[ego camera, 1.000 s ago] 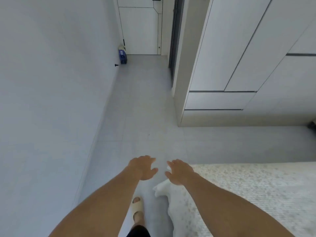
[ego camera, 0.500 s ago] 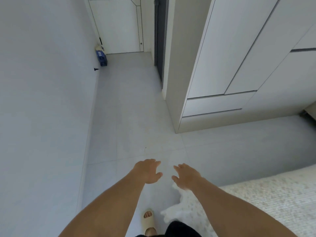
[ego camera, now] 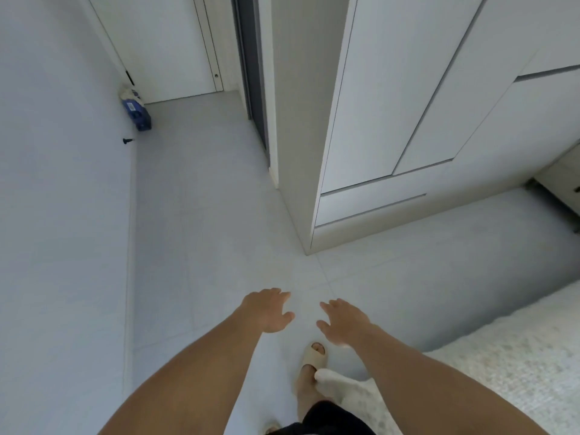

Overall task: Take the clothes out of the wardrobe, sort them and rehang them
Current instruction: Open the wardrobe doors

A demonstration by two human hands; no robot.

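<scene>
A white built-in wardrobe fills the upper right, its tall doors closed and a closed drawer at its foot. No clothes show. My left hand and my right hand are stretched forward side by side over the grey floor, palms down, fingers apart, holding nothing. Both hands are well short of the wardrobe's near corner.
A bed with a pale textured cover lies at the lower right. A blue package and a black doorstop sit by the left wall. A white door closes the corridor. My foot in a beige slipper is below my hands.
I have stepped forward and turned right: the wardrobe has come closer, the bed has slid to the lower right, and another foot has come forward. My hands stay empty and spread.
</scene>
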